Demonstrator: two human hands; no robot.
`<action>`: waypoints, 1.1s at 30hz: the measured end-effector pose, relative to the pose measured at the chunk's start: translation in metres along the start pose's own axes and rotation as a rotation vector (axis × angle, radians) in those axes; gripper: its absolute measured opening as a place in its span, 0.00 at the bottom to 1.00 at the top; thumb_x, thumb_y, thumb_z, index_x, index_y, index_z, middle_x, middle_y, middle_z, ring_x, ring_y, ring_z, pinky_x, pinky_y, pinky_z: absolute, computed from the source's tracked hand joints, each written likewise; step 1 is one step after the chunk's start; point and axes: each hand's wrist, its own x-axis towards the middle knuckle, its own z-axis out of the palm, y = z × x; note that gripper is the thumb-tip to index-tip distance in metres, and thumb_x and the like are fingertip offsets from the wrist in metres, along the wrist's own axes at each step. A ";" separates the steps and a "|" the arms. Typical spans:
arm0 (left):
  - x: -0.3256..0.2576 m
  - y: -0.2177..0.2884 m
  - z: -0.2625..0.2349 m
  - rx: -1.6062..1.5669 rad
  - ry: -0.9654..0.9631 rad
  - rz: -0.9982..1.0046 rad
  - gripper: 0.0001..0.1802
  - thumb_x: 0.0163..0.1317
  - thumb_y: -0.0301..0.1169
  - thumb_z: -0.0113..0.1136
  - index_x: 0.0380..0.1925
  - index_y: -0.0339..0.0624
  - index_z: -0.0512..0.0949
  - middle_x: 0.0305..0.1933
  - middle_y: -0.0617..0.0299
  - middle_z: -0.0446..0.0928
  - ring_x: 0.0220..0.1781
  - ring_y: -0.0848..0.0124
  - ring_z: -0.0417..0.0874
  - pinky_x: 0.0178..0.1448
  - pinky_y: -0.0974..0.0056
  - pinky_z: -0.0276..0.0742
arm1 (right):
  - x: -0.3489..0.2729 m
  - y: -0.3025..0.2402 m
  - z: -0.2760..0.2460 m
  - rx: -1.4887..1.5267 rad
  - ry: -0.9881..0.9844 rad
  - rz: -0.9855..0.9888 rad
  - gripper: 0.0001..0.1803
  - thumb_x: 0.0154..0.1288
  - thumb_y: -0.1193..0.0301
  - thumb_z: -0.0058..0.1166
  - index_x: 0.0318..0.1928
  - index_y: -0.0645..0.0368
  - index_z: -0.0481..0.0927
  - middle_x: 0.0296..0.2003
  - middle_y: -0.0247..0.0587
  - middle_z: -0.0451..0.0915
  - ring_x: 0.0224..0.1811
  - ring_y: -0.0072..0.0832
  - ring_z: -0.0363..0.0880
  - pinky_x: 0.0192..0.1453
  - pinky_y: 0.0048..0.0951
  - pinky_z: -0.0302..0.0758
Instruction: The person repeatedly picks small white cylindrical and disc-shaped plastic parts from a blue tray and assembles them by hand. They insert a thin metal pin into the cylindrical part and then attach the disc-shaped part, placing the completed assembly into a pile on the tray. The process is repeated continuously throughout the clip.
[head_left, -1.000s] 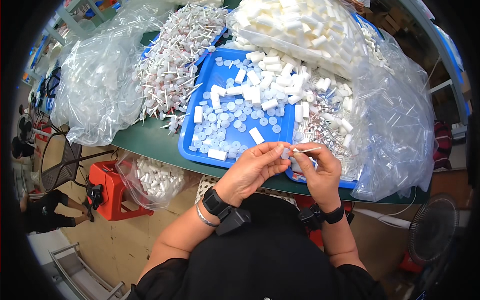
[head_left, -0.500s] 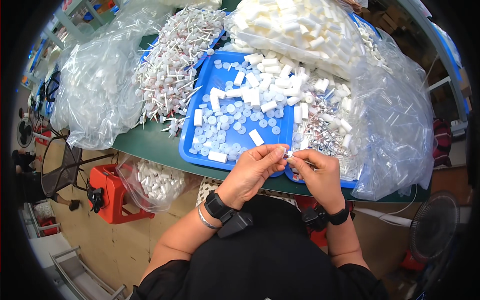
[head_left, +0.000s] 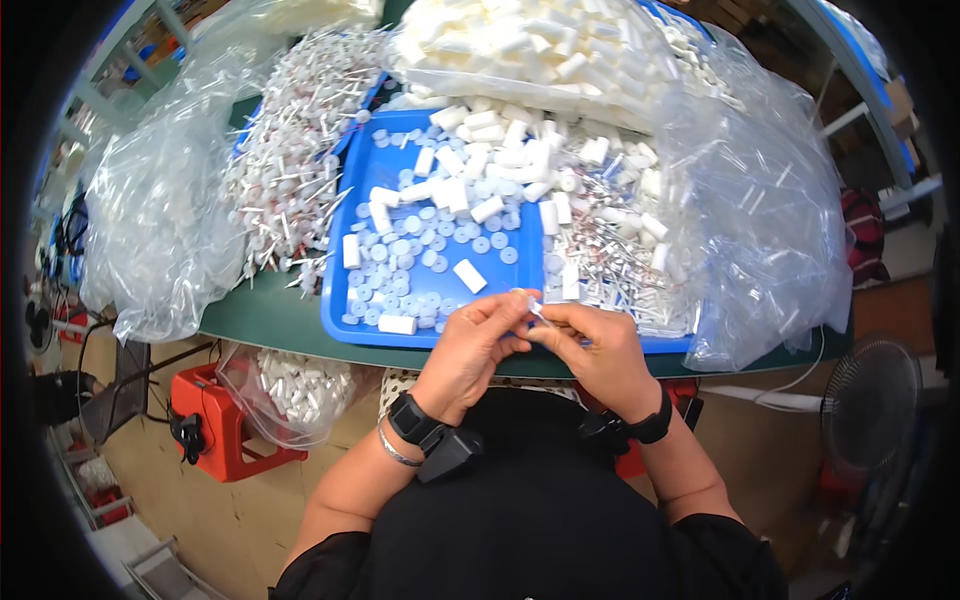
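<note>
My left hand (head_left: 470, 345) and my right hand (head_left: 595, 350) meet at the near edge of a blue tray (head_left: 335, 310). Between their fingertips they pinch a small white plastic part with a thin stem (head_left: 533, 307). Which hand carries most of it I cannot tell. The tray holds several small translucent round caps (head_left: 420, 250) and white cylinders (head_left: 470, 275). To the right of the hands lies a heap of white stemmed pieces (head_left: 610, 270). Both wrists wear black bands.
Clear plastic bags (head_left: 160, 230) (head_left: 770, 220) flank the tray on the green table (head_left: 270, 320). A pile of stemmed parts (head_left: 290, 170) lies at the left, a bag of white tubes (head_left: 530, 40) at the back. A red crate (head_left: 215, 425) and a bag of tubes (head_left: 290, 385) sit below; a fan (head_left: 865, 400) stands right.
The hands have stayed together at the tray's near edge, fingers shifting slightly on the small white part. Nothing else has moved.
</note>
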 end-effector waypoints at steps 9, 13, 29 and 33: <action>0.001 0.008 -0.003 -0.099 0.042 0.055 0.17 0.69 0.40 0.57 0.47 0.38 0.78 0.37 0.64 0.79 0.38 0.76 0.81 0.43 0.71 0.80 | -0.021 0.068 -0.073 -0.801 -0.033 0.001 0.02 0.56 0.74 0.58 0.28 0.59 0.81 0.29 0.44 0.80 0.35 0.42 0.79 0.40 0.41 0.75; 0.004 0.000 0.001 -0.114 0.025 0.021 0.18 0.70 0.40 0.56 0.49 0.37 0.76 0.43 0.57 0.81 0.43 0.70 0.84 0.48 0.67 0.82 | -0.019 0.081 -0.068 -0.890 -0.057 -0.074 0.05 0.55 0.75 0.55 0.23 0.59 0.76 0.26 0.45 0.77 0.33 0.42 0.77 0.38 0.41 0.73; 0.003 0.009 0.001 -0.132 0.074 0.072 0.17 0.70 0.37 0.56 0.48 0.34 0.76 0.43 0.53 0.81 0.48 0.65 0.83 0.54 0.65 0.82 | -0.011 0.063 -0.081 -0.730 -0.081 -0.111 0.03 0.55 0.78 0.55 0.32 0.63 0.76 0.31 0.49 0.78 0.32 0.46 0.78 0.40 0.43 0.74; 0.005 0.010 0.006 -0.146 0.062 0.078 0.16 0.70 0.36 0.56 0.49 0.34 0.76 0.43 0.53 0.81 0.49 0.66 0.83 0.54 0.66 0.82 | -0.009 0.036 -0.070 -0.334 -0.049 -0.031 0.06 0.57 0.80 0.56 0.37 0.65 0.77 0.31 0.46 0.77 0.32 0.42 0.79 0.39 0.36 0.76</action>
